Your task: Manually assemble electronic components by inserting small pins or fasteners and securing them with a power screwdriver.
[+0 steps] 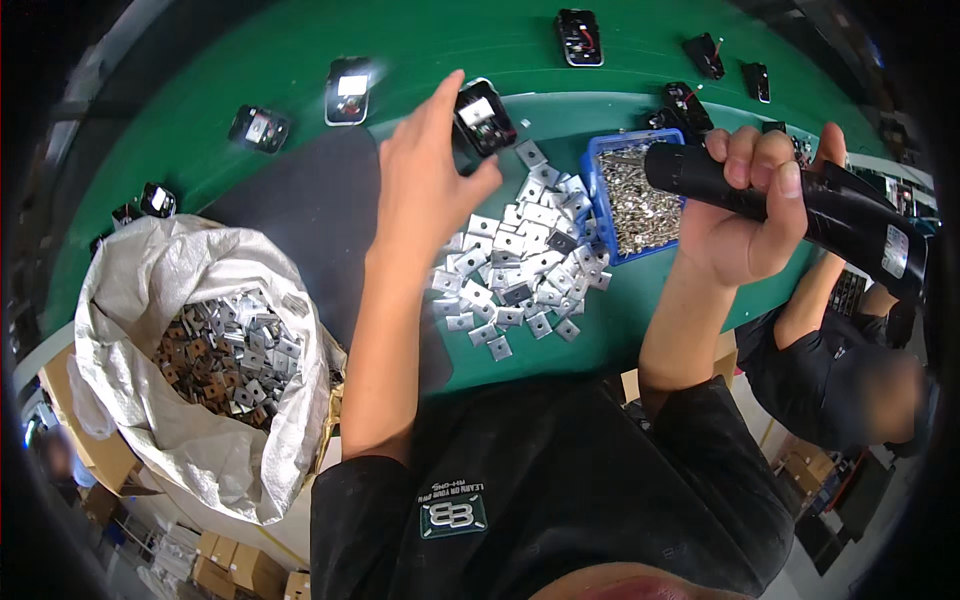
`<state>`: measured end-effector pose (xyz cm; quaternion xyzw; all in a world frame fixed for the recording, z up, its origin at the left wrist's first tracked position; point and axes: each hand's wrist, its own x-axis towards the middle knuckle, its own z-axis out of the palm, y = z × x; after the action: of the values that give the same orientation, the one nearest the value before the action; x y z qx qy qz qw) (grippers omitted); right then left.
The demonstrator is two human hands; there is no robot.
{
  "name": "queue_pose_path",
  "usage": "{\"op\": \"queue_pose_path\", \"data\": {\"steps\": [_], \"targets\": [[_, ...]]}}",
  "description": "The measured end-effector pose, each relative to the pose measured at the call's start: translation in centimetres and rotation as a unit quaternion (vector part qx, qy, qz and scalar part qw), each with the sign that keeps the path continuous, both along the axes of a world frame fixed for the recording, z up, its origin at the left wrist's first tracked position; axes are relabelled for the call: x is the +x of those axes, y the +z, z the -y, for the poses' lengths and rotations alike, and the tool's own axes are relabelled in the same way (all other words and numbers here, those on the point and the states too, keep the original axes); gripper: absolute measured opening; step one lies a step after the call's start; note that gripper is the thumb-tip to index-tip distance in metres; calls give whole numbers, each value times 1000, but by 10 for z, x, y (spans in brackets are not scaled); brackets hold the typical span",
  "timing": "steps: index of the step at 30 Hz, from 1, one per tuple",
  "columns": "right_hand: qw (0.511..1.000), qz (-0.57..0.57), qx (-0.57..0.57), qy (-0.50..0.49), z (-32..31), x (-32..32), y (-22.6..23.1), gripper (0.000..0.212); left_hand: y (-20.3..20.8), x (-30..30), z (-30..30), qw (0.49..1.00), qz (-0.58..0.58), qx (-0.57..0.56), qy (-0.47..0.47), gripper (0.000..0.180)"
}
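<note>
My left hand [430, 165] is over the far middle of the table, its thumb and fingers spread apart. Just right of its fingertips is a small black housing [487, 117] with a white patch and electronics inside; contact is hard to make out. My right hand [745, 215] is wrapped round a thick black cylindrical electric screwdriver [720, 180], raised over the right side; no bit shows. Below it is a blue bin [602, 190] of small screw-like metal parts [640, 205]. A pile of square silver plates with holes [520, 260] lies between my forearms.
Left of me stands a white woven sack [130, 370] filled with metal plates. More black housings [348, 92] are spaced along the green table [450, 40]. A dark mat [320, 190] lies beside my left forearm. A co-worker [850, 370] is close on the right.
</note>
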<state>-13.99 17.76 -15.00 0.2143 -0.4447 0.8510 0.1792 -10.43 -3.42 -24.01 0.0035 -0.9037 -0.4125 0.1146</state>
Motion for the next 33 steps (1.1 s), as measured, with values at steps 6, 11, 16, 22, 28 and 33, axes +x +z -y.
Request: {"op": "queue_pose_path", "data": {"steps": [6,11,16,22,28,33], "targets": [[991,34,87,-96,-23,-7,-13,60,10,-40,25,998,-2,-65,-5,70],[986,71,115,-101,-21,-17,-18,60,44,-24,-5,988,-65,-137,-25,64],[985,54,158,-48,-13,-25,-30,56,22,-17,-23,972,-32,-96,-212,41],[981,93,155,-65,-11,-23,-38,54,16,-18,-23,978,41,-88,-184,27],[983,85,148,-72,-14,-20,-32,57,12,-22,-22,986,93,-32,-132,18],[984,69,148,-68,-21,-13,-17,61,18,-50,-22,996,67,32,-40,15]]}}
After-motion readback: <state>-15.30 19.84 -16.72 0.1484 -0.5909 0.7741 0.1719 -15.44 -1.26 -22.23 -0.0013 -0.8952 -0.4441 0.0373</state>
